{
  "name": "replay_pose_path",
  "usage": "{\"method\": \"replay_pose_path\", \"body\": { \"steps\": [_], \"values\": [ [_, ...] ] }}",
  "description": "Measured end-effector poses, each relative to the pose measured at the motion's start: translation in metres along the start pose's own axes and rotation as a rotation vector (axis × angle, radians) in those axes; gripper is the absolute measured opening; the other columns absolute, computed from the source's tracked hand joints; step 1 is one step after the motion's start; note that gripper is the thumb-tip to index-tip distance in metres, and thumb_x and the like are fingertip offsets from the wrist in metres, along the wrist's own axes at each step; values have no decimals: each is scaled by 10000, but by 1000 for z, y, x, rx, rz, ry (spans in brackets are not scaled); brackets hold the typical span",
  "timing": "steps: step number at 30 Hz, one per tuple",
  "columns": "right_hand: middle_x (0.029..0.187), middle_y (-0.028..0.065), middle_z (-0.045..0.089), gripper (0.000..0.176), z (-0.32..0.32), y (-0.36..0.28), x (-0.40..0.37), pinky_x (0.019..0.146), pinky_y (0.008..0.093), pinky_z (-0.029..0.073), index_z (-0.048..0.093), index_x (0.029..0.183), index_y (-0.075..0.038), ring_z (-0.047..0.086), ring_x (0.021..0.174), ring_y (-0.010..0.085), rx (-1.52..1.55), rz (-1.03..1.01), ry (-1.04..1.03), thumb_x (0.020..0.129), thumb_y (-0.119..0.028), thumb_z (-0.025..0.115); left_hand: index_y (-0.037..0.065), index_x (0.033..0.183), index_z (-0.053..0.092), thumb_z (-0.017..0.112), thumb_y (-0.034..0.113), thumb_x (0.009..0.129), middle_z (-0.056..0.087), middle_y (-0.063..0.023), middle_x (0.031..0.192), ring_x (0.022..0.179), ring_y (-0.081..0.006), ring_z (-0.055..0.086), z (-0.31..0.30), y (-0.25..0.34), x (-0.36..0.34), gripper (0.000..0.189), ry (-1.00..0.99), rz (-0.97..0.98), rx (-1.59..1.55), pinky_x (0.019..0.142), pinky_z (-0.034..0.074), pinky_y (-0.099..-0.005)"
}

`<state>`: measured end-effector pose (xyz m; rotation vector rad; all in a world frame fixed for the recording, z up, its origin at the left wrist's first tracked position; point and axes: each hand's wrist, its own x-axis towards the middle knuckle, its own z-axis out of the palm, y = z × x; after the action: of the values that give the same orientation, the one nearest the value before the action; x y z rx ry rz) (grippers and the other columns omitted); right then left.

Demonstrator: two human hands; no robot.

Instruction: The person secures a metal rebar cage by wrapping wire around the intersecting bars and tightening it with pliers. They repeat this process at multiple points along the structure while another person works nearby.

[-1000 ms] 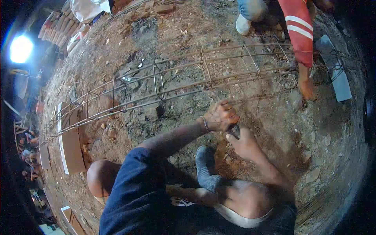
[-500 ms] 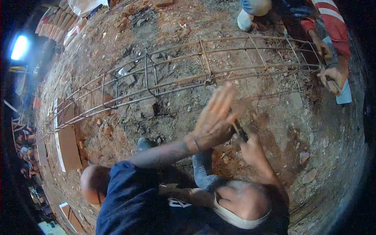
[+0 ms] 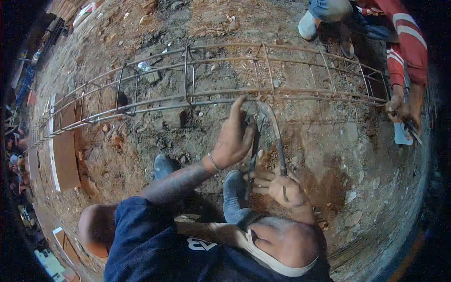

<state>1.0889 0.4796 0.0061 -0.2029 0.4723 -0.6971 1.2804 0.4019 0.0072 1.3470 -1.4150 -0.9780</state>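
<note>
A long steel rebar cage (image 3: pixel 221 90), tied from bars and square stirrups, lies across the ground before me. A pair of pincers (image 3: pixel 278 141) has its jaws against the nearest bar, at a stirrup joint, with its handles spread apart. My right hand (image 3: pixel 286 190) is palm up around the handles: one lies over the palm, the other by the fingertips. My left hand (image 3: pixel 233 138) is left of the pincers, its index finger stretched up to touch the near bar and its thumb apart. Its other fingers are partly hidden. Any tie wire at the joint is too small to make out.
At the far right, another person's hands (image 3: pixel 401 110) work at the cage end, in red striped sleeves (image 3: pixel 408 35). A pale blue piece (image 3: pixel 402 135) is below them. A board (image 3: pixel 66 160) lies under the cage's left part. Rubble and stones cover the ground.
My hands have moved apart; the left has shifted left to the bar. The pincers, blurred earlier in my right hand, now reach the joint with handles spread. The other person's hands have moved slightly lower.
</note>
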Motion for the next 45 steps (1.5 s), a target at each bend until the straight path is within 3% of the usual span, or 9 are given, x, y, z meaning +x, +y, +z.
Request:
{"method": "replay_pose_path", "body": {
  "steps": [3, 8, 11, 14, 16, 26, 30, 37, 45],
  "values": [
    [1095, 136, 541, 227, 61, 6, -65, 878, 403, 410, 583, 950, -90, 528, 1015, 283, -1692, 80, -193, 747, -188, 551, -34, 1157, 442, 561, 79, 781, 574, -180, 831, 739, -302, 559, -8, 12, 9, 410, -95, -52, 143, 733, 443, -365],
    [1030, 97, 548, 314, 101, 10, -82, 802, 351, 441, 628, 935, -53, 546, 921, 243, -1865, 30, -55, 649, -173, 578, -27, 977, 568, 578, 245, 837, 567, -185, 764, 686, -269, 547, -13, -20, 27, 306, -144, 299, 332, 645, 443, -349],
    [1047, 106, 541, 327, 141, -4, -70, 781, 333, 460, 623, 954, -55, 548, 932, 239, -2179, 92, -269, 651, -171, 578, -24, 938, 575, 532, 279, 878, 561, -126, 736, 647, -182, 523, -21, -20, 29, 312, -436, -88, 17, 607, 438, -324],
    [1082, 105, 535, 313, 84, 12, -57, 843, 384, 442, 617, 950, -64, 532, 1002, 269, -2045, -162, -368, 664, -187, 578, -16, 929, 576, 523, 258, 884, 564, -70, 728, 625, -130, 506, -18, -26, 30, 283, -481, -143, -137, 590, 435, -287],
    [1157, 179, 534, 366, 19, 19, -13, 918, 401, 389, 433, 1164, -31, 504, 1076, 276, -367, -260, 90, 832, -170, 501, -7, 895, 584, 534, 205, 876, 581, -67, 728, 645, -111, 508, -14, -24, 29, 219, -357, 9, 31, 604, 438, -272],
    [992, 100, 571, 364, 43, -9, -26, 750, 291, 448, 422, 1139, 24, 567, 874, 175, -1129, 63, 807, 805, -103, 492, -29, 846, 582, 529, 116, 831, 608, -139, 735, 677, -183, 586, -17, 3, 19, 155, -191, 21, 183, 633, 451, -298],
    [962, 98, 587, 351, 30, 0, -27, 751, 283, 438, 472, 1131, 1, 561, 833, 167, -949, -269, 558, 790, -80, 496, -26, 843, 580, 523, 101, 816, 604, -138, 724, 672, -188, 584, -16, -1, 18, 142, -150, 63, 148, 628, 452, -307],
    [804, 33, 482, 313, 67, -16, -17, 710, 288, 402, 483, 1076, -10, 451, 748, 143, -1340, -107, 689, 778, -99, 513, -18, 843, 569, 532, 95, 790, 585, -160, 708, 656, -234, 586, -15, 6, 14, 130, -193, 18, 102, 627, 456, -335],
    [814, 193, 562, 375, 86, -5, -11, 646, 410, 447, 393, 1117, 40, 566, 700, 336, -1392, 41, 937, 815, -138, 527, 14, 855, 550, 546, 121, 781, 574, -222, 749, 700, -401, 560, -7, 9, 7, 130, -164, 32, 73, 606, 439, -417]
  ]
}}
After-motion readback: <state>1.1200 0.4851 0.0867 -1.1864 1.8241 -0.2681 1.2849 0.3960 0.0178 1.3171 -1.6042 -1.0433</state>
